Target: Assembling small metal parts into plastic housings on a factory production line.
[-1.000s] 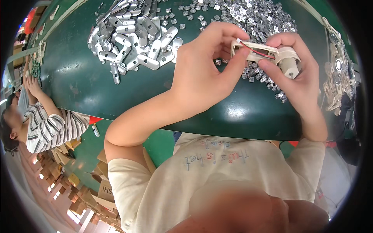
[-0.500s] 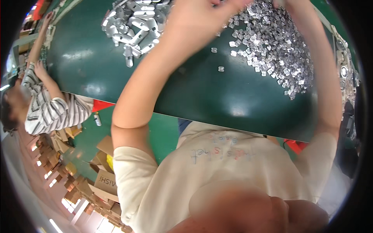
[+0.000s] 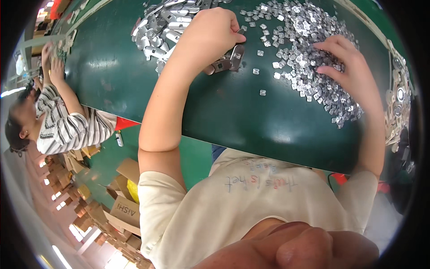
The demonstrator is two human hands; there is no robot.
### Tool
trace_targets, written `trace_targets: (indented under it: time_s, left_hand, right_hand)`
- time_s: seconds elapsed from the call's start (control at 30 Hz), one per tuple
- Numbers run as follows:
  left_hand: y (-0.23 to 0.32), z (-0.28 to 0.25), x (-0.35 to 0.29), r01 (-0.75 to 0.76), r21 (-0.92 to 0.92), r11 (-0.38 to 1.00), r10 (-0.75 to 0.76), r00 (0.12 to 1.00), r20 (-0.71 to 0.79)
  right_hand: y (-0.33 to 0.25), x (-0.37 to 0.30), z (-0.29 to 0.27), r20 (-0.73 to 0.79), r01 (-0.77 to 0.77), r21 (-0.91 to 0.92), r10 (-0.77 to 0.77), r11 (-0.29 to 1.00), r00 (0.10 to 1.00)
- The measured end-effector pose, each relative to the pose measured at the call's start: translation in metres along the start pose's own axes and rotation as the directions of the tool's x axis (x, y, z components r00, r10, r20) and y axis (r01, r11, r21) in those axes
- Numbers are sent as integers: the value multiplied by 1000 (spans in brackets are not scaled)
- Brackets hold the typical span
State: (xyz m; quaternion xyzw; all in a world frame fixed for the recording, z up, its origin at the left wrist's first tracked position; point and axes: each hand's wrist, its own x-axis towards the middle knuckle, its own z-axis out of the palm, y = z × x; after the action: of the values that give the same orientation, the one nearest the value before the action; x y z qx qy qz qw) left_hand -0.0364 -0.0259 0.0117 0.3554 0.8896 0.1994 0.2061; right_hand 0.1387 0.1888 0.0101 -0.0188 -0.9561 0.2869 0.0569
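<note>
Thumb and forefinger spread apart, right hand (image 3: 351,67) at broad heap of small, shiny, square silver pieces (image 3: 309,65) on dark green tabletop (image 3: 233,107). Left hand (image 3: 210,38) bent over at wrist, fingertips partly hidden; can't tell whether they clamp long, round-ended silver metal plate (image 3: 238,56) right below. Heap of similar silver plates (image 3: 154,50) just beyond, leftward. Farther off, at table's left, co-worker in black-and-white striped top (image 3: 65,130).

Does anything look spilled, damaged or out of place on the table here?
Only slightly: a few small, square, shiny silver pieces lie singly on the dark green tabletop, left of the dense heap of like pieces, so they look strayed. No damage stands out.
</note>
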Motion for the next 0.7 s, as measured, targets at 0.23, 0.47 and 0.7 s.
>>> trace_targets:
  time_s: [0.23, 0.47, 0.7]
  left_hand:
    - [19, 9, 9, -149, -192, 970, 131, 986, -104]
    - [15, 26, 12, -220, -640, 736, 182, 975, -126]
    - [31, 28, 5, -120, -904, 410, 181, 982, -49]
  right_hand:
    - [18, -6, 2, -150, 95, -168, -121, 981, 981]
    - [23, -9, 0, -222, -71, -20, 64, 997, 973]
    - [12, -8, -8, -58, -214, 501, 279, 839, 959]
